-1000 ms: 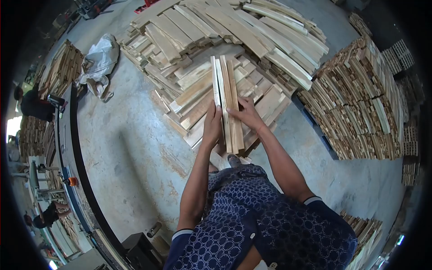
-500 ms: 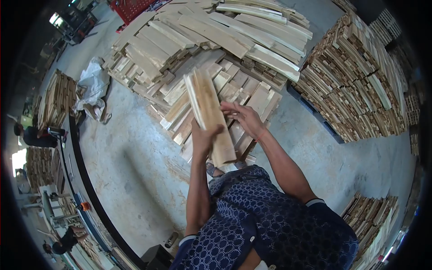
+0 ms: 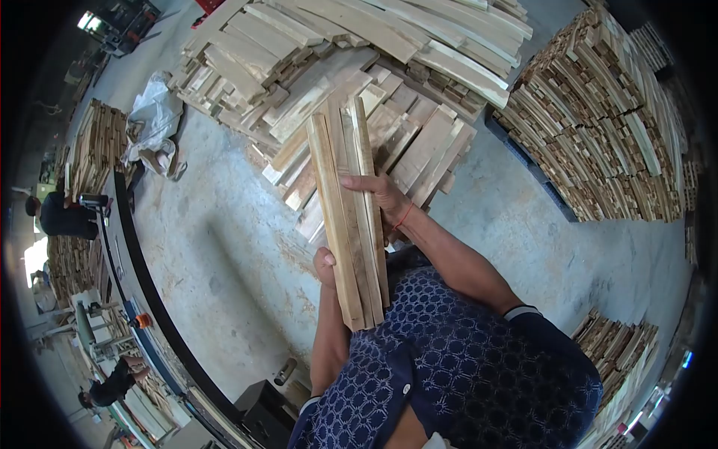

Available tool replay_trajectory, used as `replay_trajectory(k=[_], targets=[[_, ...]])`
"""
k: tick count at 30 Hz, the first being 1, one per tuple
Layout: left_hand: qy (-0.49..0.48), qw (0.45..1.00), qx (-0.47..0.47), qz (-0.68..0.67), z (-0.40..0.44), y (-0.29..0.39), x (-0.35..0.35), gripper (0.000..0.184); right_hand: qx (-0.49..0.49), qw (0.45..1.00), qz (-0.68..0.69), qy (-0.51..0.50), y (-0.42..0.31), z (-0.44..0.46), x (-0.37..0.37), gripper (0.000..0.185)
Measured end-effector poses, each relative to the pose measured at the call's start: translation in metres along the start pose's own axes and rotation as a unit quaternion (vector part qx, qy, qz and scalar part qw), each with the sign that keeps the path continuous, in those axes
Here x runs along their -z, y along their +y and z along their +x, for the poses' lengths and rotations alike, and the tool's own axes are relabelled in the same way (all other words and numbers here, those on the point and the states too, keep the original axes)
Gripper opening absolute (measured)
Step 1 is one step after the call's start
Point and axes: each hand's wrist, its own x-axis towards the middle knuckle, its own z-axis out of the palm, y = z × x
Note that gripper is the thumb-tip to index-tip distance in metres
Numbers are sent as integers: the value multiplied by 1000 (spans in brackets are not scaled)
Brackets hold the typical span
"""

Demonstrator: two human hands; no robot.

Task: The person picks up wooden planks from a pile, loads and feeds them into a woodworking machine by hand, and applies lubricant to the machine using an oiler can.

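A small bundle of narrow wooden boards [image 3: 339,232] is held in front of my body, its length pointing away from me and its near end by my shirt. My left hand [image 3: 325,267] grips the left edge near the lower end, with its fingers mostly hidden beneath. Around the right edge, farther up, is my right hand [image 3: 383,197], its thumb lying across the top of the boards. Past the bundle, a low stack of wooden boards [image 3: 437,153] lies on the floor.
Behind that stack spreads a larger pile of long boards [image 3: 359,30]. A tall wood stack [image 3: 591,127] stands on a blue pallet [image 3: 523,161] to the right. At left are a white sack [image 3: 155,120], a long black-edged machine table [image 3: 138,269] and two people [image 3: 63,215] working.
My right hand has gone from open beside the boards to gripping their right edge. My left hand has slid toward the near end, and the boards now show as separate pieces, closer to me.
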Motion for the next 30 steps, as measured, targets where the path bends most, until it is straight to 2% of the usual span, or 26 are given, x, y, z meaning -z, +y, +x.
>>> replay_trajectory(k=[2, 4, 5, 7, 8, 9, 11, 12, 13, 15, 16, 17, 18, 19, 20, 21, 22, 23, 25, 26, 27, 29, 30], targets=[[4, 1000, 18, 5, -12, 2, 3, 98, 18, 998, -59, -4, -7, -9, -11, 66], [94, 993, -12, 65, -18, 14, -24, 97, 45, 995, -91, -1, -8, -9, -20, 66], [94, 993, -17, 69, -17, 13, -25, 97, 71, 990, -122, 5, -7, -8, -24, 67], [9, 992, -16, 127, -13, 7, -33, 109, 93, 984, -153, -9, -8, -6, -29, 69], [15, 988, -28, 149, -14, 7, -40, 121, 114, 976, -185, -16, -10, -5, -31, 70], [16, 988, -33, 151, -21, 9, -31, 121, 115, 976, -185, -22, -10, -8, -31, 70], [44, 993, 7, 108, -38, 9, -5, 109, 53, 976, -199, -65, -10, -20, -30, 70], [42, 993, -1, 106, -39, 8, -20, 109, 10, 980, -182, -85, -11, -27, -27, 74], [87, 973, -14, 215, -44, 8, -52, 101, 6, 978, -189, -93, -11, -33, -24, 74], [157, 895, -54, 414, -50, 7, -115, 89, 16, 973, -204, -104, -1, -40, -18, 90], [182, 840, -79, 505, -45, 7, -140, 87, 86, 984, -106, -117, 16, -39, -13, 104], [191, 792, -165, 556, -41, -2, -153, 96, 40, 985, 10, -169, 9, -49, -23, 106], [279, 662, -142, 681, -45, -13, -165, 105, 37, 987, -16, -154, 32, -50, -18, 105], [356, 508, -99, 778, -50, -24, -173, 114, 35, 989, -41, -137, 51, -51, -15, 103], [376, 514, -98, 765, -54, -36, -175, 114, -71, 985, 50, -146, 61, -52, -8, 94], [378, 421, -114, 817, -60, -49, -175, 122, -92, 983, 44, -152, 64, -56, -8, 94], [374, 322, -124, 861, -68, -57, -175, 129, -107, 972, 111, -179, 66, -58, -10, 89], [395, 327, -118, 850, -79, -60, -174, 129, -124, 954, 179, -203, 69, -60, -13, 85], [364, 484, -177, 776, -114, -59, -170, 132, -184, 931, 217, -227, 86, -63, -15, 82], [384, 554, -156, 722, -134, -57, -170, 128, -190, 933, 208, -225, 101, -64, -13, 93], [401, 554, -160, 711, -152, -63, -155, 128, -194, 934, 198, -225, 113, -66, -16, 105], [386, 709, -184, 561, -184, -82, -116, 123, -205, 938, 148, -238, 126, -72, -30, 110], [358, 788, -186, 465, -192, -83, -116, 113, -213, 933, 126, -261, 137, -71, -33, 112]])
